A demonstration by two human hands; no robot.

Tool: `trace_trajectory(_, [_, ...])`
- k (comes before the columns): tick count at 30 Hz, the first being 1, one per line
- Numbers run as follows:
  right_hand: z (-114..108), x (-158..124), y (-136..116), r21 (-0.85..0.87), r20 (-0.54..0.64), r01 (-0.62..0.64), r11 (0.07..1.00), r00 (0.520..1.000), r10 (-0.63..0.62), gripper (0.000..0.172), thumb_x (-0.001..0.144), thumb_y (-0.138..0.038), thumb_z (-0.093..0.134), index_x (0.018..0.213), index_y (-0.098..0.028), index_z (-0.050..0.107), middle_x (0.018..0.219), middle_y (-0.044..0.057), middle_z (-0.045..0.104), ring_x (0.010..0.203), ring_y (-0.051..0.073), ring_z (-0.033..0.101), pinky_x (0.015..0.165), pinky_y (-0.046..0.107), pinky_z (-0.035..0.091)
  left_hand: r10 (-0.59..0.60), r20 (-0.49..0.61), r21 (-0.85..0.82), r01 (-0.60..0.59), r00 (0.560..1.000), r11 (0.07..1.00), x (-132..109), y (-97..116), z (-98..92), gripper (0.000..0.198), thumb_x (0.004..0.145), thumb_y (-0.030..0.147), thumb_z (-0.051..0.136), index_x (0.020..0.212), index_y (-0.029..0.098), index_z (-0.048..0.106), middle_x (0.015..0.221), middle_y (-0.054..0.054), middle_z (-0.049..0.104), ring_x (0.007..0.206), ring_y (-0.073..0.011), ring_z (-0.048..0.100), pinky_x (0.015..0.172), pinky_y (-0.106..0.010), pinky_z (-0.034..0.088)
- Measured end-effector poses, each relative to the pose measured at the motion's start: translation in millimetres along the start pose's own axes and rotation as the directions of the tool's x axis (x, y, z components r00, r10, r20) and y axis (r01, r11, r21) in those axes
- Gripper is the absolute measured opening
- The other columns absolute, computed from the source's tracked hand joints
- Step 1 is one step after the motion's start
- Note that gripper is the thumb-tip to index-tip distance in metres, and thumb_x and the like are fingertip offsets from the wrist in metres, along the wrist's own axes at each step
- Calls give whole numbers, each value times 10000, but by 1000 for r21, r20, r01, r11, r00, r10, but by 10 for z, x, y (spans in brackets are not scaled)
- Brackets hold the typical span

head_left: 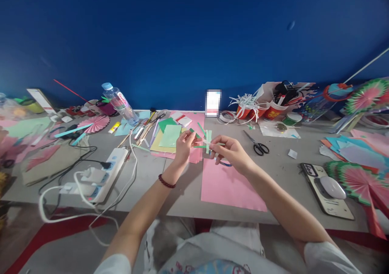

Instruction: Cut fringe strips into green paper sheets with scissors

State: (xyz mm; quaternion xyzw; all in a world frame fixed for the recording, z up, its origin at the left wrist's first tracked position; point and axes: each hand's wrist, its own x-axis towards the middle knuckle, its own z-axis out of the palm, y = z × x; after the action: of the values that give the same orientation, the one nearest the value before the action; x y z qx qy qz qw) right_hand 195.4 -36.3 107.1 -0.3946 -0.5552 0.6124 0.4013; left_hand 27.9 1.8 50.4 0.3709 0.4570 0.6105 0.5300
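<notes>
My left hand (184, 145) is closed in a pinch on a thin green paper strip (199, 146), above the stacked coloured papers. From the right, my right hand (226, 149) pinches the other end of the strip, its fingertips close to my left hand's. Pale green strips (208, 138) stand just behind, between the hands; what they rest on is hidden. Below my right hand lies a pink sheet (231, 185). A light green sheet (170, 135) tops the stack at the left. Black scissors (260, 147) lie to the right of my right hand.
At the left are a white power strip (112, 175) with cables and a leaning plastic bottle (121, 104). Red cups (273, 111) of tools and strips stand at the back right. A phone (325, 193) with a white mouse (332, 187) lies near the front right edge.
</notes>
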Motion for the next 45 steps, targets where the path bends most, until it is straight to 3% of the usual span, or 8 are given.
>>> trace_trajectory(6, [173, 167, 41, -89, -8, -18, 996, 1000, 18, 311, 715, -464, 708, 740, -173, 602, 602, 5, 612, 550, 133, 607, 472, 232, 519, 37, -62, 40, -35, 997, 999, -29, -136, -73, 292, 680, 403, 717, 785, 169, 579, 707, 7, 590, 636, -122, 621, 611, -267, 545])
trace_trajectory(12, [170, 294, 208, -38, -50, -86, 996, 995, 84, 360, 698, -513, 699, 740, -173, 589, 669, 20, 634, 573, 128, 613, 450, 200, 470, 9, 31, -109, -5, 999, 994, -13, -217, -81, 329, 618, 307, 769, 858, 172, 589, 778, 0, 625, 689, -121, 627, 719, -297, 533])
trace_trajectory(18, [121, 324, 296, -93, -51, -107, 990, 993, 102, 380, 700, -533, 688, 739, -169, 585, 665, 13, 617, 547, 108, 586, 438, 181, 407, 31, 144, -29, -27, 989, 999, -22, -238, -95, 401, 633, 299, 783, 982, 200, 612, 952, -34, 652, 834, -159, 642, 796, -314, 501])
trace_trajectory(23, [81, 361, 343, -6, -14, -83, 997, 996, 83, 365, 698, -521, 695, 740, -174, 591, 636, -5, 587, 552, 102, 569, 510, 210, 454, 9, 95, 35, -13, 995, 999, -77, -222, -67, 390, 632, 310, 783, 973, 187, 640, 826, -20, 647, 755, -158, 622, 733, -304, 498])
trace_trajectory(30, [45, 375, 383, 19, 52, -24, 1000, 998, 23, 329, 713, -490, 700, 728, -176, 602, 662, -5, 577, 614, 111, 566, 578, 235, 497, 20, -32, 32, -19, 999, 999, -57, -220, -75, 188, 669, 312, 724, 710, 163, 617, 671, 21, 597, 640, -113, 583, 695, -277, 484])
trace_trajectory(37, [20, 362, 388, -21, 9, -68, 997, 998, 68, 355, 722, -521, 679, 759, -181, 582, 532, -26, 566, 459, 104, 537, 461, 217, 447, 39, 42, 96, -43, 998, 994, -112, -180, -36, 222, 664, 322, 728, 810, 165, 671, 718, -17, 668, 684, -150, 637, 618, -261, 491])
trace_trajectory(41, [8, 330, 335, -109, -9, -72, 991, 997, 72, 328, 743, -514, 652, 765, -195, 578, 392, -78, 424, 329, 81, 382, 345, 199, 294, 49, 49, 142, -55, 998, 988, -126, -175, -34, 232, 681, 331, 718, 853, 179, 682, 710, -25, 683, 696, -155, 643, 541, -225, 439])
trace_trajectory(45, [-25, 347, 301, -270, -103, -30, 963, 995, 2, 291, 730, -473, 662, 714, -185, 621, 454, -56, 469, 379, 74, 380, 396, 217, 283, 28, 64, 138, -37, 998, 990, -138, -148, -25, 205, 714, 340, 688, 845, 184, 714, 839, -46, 711, 768, -161, 652, 607, -241, 477])
